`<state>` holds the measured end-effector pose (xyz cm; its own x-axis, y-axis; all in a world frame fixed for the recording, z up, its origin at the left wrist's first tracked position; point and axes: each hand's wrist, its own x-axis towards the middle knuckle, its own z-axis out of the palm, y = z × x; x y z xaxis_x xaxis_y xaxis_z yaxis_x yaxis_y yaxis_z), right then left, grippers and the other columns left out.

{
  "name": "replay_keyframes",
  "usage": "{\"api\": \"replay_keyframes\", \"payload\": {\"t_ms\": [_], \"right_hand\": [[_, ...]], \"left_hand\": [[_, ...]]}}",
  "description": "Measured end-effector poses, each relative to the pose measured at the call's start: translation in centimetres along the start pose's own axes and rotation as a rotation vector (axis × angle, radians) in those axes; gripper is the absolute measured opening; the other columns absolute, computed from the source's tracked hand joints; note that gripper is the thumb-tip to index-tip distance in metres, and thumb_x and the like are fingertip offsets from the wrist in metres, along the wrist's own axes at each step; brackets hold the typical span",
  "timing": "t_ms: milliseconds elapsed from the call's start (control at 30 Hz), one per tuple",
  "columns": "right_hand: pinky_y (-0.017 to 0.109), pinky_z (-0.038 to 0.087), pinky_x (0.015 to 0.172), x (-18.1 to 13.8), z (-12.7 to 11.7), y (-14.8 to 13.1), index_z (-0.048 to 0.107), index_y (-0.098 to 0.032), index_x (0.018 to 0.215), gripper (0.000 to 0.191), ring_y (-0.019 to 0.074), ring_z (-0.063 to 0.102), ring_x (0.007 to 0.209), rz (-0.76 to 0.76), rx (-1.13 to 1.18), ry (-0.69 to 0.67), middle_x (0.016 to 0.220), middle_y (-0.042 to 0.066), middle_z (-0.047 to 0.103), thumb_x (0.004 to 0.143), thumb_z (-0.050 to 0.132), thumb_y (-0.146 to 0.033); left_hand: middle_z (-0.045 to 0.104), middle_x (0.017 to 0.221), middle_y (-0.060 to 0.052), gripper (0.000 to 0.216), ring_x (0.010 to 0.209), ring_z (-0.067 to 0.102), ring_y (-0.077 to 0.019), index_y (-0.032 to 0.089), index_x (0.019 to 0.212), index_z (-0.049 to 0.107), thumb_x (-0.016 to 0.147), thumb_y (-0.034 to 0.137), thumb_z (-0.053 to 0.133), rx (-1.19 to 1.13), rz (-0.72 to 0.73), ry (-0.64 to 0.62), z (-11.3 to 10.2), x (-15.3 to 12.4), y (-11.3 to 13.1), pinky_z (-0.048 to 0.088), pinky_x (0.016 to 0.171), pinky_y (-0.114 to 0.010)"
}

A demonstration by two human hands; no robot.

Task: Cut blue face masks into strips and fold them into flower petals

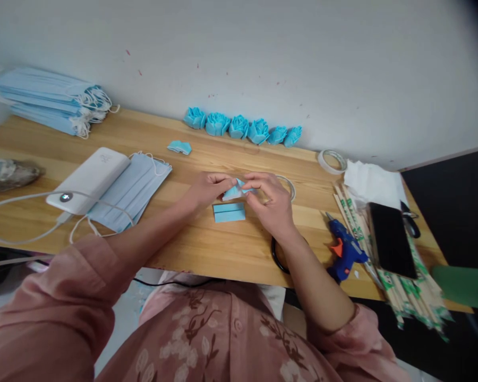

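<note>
Between my two hands is a small piece of blue mask fabric (233, 192), folded to a slanted shape with a whitish lower edge. My left hand (210, 189) pinches its left end between thumb and fingers. At the other end, my right hand (271, 200) is closed on the fabric with thumb and forefinger. Just below them a flat blue folded strip (229, 213) lies on the wooden table (175, 233). A roll of tape (289, 185) lies partly hidden behind my right hand.
Several blue fabric flowers (239, 127) line the wall. Stacked masks (48, 98), a white power bank (90, 180) with cable and more masks (143, 180) occupy the left. Rightward lie a blue glue gun (346, 249), a phone (391, 240), wrapped chopsticks (406, 297) and another tape roll (332, 161).
</note>
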<state>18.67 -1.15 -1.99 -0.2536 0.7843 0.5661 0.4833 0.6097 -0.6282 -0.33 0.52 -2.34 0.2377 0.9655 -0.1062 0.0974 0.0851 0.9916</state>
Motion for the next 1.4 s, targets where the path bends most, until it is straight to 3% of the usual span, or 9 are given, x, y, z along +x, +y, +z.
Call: {"api": "replay_keyframes", "payload": {"t_ms": [200, 567, 800, 1100, 1267, 1400], "right_hand": [[0.044, 0.052, 0.098, -0.2, 0.1, 0.1, 0.072, -0.030, 0.091, 0.021, 0.0229, 0.071, 0.106, 0.092, 0.024, -0.065, 0.109, 0.000, 0.077, 0.085, 0.060, -0.014], [0.043, 0.052, 0.097, -0.1, 0.1, 0.1, 0.074, -0.029, 0.090, 0.020, 0.0227, 0.071, 0.106, 0.093, 0.026, -0.085, 0.108, 0.001, 0.078, 0.085, 0.061, -0.015], [0.042, 0.053, 0.093, -0.1, 0.1, 0.1, 0.073, -0.029, 0.089, 0.019, 0.0222, 0.071, 0.101, 0.109, 0.023, -0.084, 0.103, 0.000, 0.078, 0.085, 0.061, -0.015], [0.043, 0.052, 0.098, 0.0, -0.1, -0.6, 0.072, -0.027, 0.092, 0.016, 0.0233, 0.070, 0.106, 0.093, 0.023, -0.151, 0.108, 0.003, 0.077, 0.086, 0.061, -0.017], [0.037, 0.055, 0.091, 0.0, -0.4, -0.7, 0.066, -0.026, 0.105, 0.016, 0.0201, 0.071, 0.101, 0.282, 0.239, -0.093, 0.106, 0.003, 0.076, 0.095, 0.059, -0.035], [0.033, 0.056, 0.083, -0.3, 0.1, -0.1, 0.065, -0.026, 0.110, 0.023, 0.0178, 0.070, 0.089, 0.371, 0.267, -0.073, 0.095, 0.001, 0.075, 0.091, 0.066, -0.038]], "left_hand": [[0.052, 0.059, 0.001, 0.036, 0.058, 0.043, -0.0114, 0.019, 0.062, 0.061, 0.078, 0.050, 0.067, -0.052, -0.009, -0.027, 0.0, -0.2, 0.7, 0.034, 0.057, -0.026], [0.049, 0.056, 0.002, 0.038, 0.057, 0.041, -0.0105, 0.018, 0.060, 0.060, 0.080, 0.051, 0.064, 0.024, 0.016, -0.013, 0.1, -0.2, 0.3, 0.032, 0.054, -0.024], [0.053, 0.059, 0.002, 0.036, 0.058, 0.045, -0.0104, 0.018, 0.067, 0.066, 0.081, 0.051, 0.065, -0.009, 0.034, -0.060, 0.0, -0.2, 0.3, 0.037, 0.057, -0.024], [0.062, 0.069, 0.001, 0.032, 0.063, 0.049, -0.0106, 0.017, 0.074, 0.070, 0.076, 0.049, 0.069, -0.029, 0.028, -0.001, 0.1, 0.0, 0.0, 0.039, 0.059, -0.024], [0.060, 0.067, 0.002, 0.030, 0.062, 0.048, -0.0102, 0.017, 0.072, 0.068, 0.077, 0.047, 0.069, -0.031, 0.036, 0.046, 0.2, 0.1, 0.0, 0.039, 0.059, -0.024], [0.059, 0.066, 0.002, 0.029, 0.062, 0.049, -0.0099, 0.017, 0.072, 0.069, 0.079, 0.046, 0.069, -0.043, 0.059, 0.026, 0.1, 0.1, -0.2, 0.041, 0.060, -0.023]]}}
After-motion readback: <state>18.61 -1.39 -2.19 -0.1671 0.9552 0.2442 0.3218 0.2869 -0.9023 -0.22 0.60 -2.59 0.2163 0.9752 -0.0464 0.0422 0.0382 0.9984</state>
